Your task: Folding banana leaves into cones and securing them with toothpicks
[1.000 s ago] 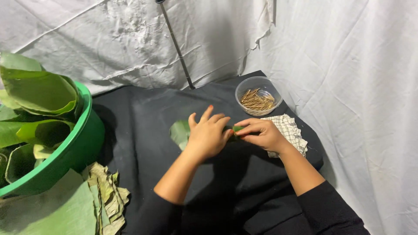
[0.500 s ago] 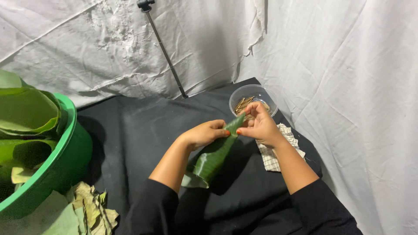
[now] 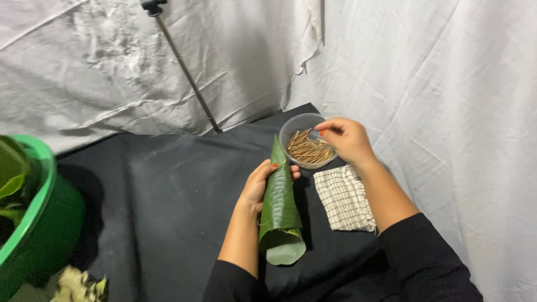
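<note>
My left hand (image 3: 262, 183) grips a green leaf rolled into a cone (image 3: 279, 212), its point aimed away from me and its open mouth toward me, held above the black cloth (image 3: 162, 190). My right hand (image 3: 347, 140) reaches over the rim of a clear plastic bowl (image 3: 296, 126) filled with thin brown sticks (image 3: 306, 151). Its fingers are pinched together at the sticks; whether they hold one is too small to tell.
A folded checked cloth (image 3: 344, 198) lies just right of the cone. A green basin (image 3: 33, 223) with leaves stands at the left edge, torn leaf scraps (image 3: 75, 285) below it. A thin dark stand pole (image 3: 184, 72) leans against the white sheet backdrop.
The flat leaf on the cloth has been rolled into a cone and lifted. My right hand let go of its tip and moved right into the bowl of sticks; my left hand keeps holding the cone.
</note>
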